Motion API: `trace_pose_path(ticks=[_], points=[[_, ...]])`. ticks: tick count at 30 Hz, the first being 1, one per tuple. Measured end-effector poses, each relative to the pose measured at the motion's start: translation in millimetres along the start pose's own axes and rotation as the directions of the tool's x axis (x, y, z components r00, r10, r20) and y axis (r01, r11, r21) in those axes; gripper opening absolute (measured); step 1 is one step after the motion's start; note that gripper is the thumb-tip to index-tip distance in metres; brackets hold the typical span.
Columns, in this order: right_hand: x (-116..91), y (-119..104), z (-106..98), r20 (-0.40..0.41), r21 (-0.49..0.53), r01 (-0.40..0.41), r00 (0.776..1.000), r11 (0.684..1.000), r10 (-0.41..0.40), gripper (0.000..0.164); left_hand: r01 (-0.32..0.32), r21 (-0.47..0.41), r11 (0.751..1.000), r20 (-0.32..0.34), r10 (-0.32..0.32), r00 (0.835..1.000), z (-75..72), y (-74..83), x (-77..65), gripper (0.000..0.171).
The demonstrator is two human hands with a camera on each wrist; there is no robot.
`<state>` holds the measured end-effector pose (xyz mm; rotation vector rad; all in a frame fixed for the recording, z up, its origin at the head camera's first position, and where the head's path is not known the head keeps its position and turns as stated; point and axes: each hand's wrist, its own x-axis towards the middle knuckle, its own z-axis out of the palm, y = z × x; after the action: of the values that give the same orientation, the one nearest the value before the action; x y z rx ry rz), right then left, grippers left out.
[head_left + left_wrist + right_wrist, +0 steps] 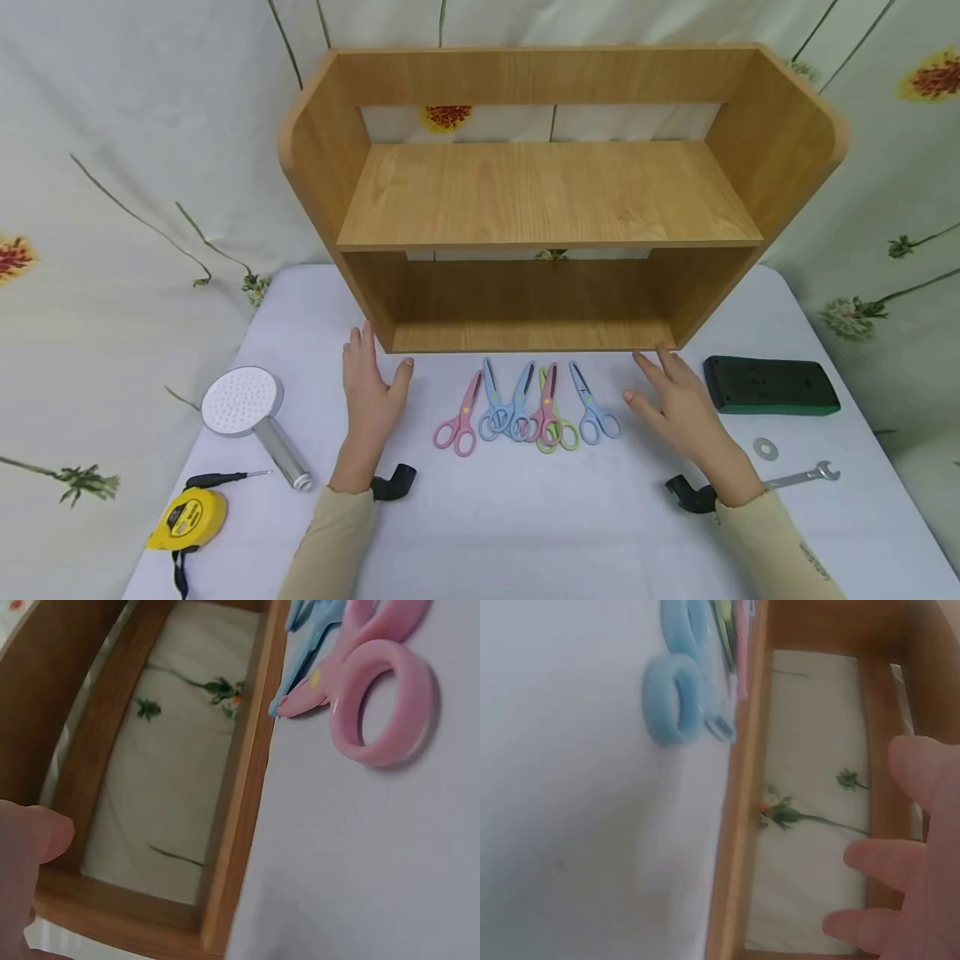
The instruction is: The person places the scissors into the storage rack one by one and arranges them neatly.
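Observation:
A wooden two-tier shelf (555, 196) stands at the back of the table. My left hand (373, 404) is by its lower left corner, fingers straight and thumb spread. By the lower right corner is my right hand (686, 412), its fingers extended and apart. Whether either hand touches the wood I cannot tell. Between the hands, in front of the shelf, several scissors lie in a row: pink scissors (466, 414) at the left, blue scissors (592, 407) at the right, and overlapping blue, pink and green ones in the middle. Neither hand holds anything.
To the left lie a shower head (242, 402), a screwdriver (217, 480) and a yellow tape measure (192, 517). At the right are a black-and-green box (772, 383), a grey washer (765, 449) and a wrench (802, 478). Flower-printed cloth (112, 333) hangs behind the table.

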<state>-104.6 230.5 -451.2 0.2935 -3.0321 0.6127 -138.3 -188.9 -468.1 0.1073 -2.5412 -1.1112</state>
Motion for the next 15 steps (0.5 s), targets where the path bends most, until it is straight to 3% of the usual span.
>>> trace_pose_path(ticks=[3, 9, 15], points=[[-4.1, 0.3, 9.9, 0.024, 0.073, 0.050, 0.998, 0.996, -0.052, 0.058, 0.054, -0.150, 0.987, -0.069, -0.065, 0.995, 9.7, -11.2, 4.6, 0.078], [-7.2, -1.5, 29.3, 0.063, 0.225, 0.114, 0.989, 0.968, -0.131, 0.039, 0.147, -0.322, 0.935, -0.099, -0.188, 0.977, 31.1, -27.4, 19.8, 0.067], [-9.4, -7.1, 41.1, 0.069, 0.240, 0.152, 0.983, 0.959, -0.173, 0.028, 0.089, -0.412, 0.907, -0.138, -0.159, 0.978, 36.7, -34.6, 34.5, 0.050]])
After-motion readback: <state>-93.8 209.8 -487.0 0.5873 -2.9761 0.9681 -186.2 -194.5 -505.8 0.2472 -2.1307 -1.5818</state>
